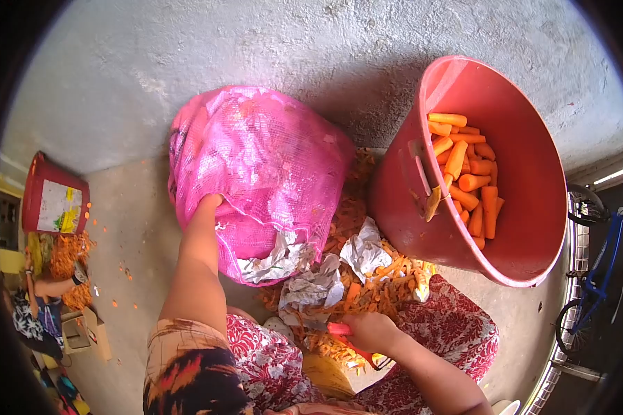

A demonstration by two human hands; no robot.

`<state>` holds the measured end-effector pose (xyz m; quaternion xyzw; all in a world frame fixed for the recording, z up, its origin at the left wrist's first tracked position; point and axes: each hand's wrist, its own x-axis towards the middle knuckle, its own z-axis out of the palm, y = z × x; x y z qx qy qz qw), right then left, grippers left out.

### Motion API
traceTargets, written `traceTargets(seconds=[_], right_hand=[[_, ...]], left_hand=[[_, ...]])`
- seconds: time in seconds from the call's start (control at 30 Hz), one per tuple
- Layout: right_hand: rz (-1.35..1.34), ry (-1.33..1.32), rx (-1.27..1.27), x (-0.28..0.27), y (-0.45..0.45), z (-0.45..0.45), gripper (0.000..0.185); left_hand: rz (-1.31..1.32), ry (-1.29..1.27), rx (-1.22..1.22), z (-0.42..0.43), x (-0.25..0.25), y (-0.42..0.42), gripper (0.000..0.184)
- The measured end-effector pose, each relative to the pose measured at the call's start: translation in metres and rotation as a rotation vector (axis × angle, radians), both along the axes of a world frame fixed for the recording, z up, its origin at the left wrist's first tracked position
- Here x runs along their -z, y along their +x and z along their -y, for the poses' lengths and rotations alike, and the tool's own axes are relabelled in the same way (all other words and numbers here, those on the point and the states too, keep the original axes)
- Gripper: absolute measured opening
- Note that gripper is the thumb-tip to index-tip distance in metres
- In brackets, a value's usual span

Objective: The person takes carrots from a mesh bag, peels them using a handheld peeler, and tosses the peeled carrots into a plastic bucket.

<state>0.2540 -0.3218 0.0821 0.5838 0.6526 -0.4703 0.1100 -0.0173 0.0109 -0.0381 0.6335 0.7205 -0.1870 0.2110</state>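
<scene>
My left arm reaches up to a large pink mesh sack. Most of my left hand is tucked in at the sack's opening, so its fingers are hidden. Crumpled whitish paper pokes out of the sack's lower edge. Low in the middle, my right hand is closed around the red handle of a knife, whose blade seems to point left. Beneath and beyond it lie orange carrot peelings with more crumpled paper on top.
On the right leans a big red tub holding several peeled carrots. Far left, another person sits by a red bucket and a heap of peelings. A blue bicycle stands at far right. A grey wall rises behind.
</scene>
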Motion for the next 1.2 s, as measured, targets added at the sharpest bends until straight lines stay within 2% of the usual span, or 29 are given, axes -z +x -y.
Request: traceTargets(seconds=[0.77, 1.0, 1.1, 1.2], right_hand=[[-0.021, 0.059, 0.025, -0.007, 0.005, 0.009, 0.026], [0.01, -0.038, 0.026, -0.015, 0.012, 0.012, 0.026], [0.048, -0.029, 0.03, -0.015, 0.014, 0.012, 0.027], [0.054, 0.037, 0.032, -0.019, 0.015, 0.011, 0.029]], left_hand=[[0.027, 0.036, -0.063, 0.003, -0.003, -0.003, 0.037], [0.061, 0.103, -0.119, -0.005, 0.001, -0.006, 0.037], [0.15, 0.151, -0.193, -0.002, 0.0, -0.015, 0.036], [0.451, 0.207, -0.375, 0.006, -0.014, -0.033, 0.036]])
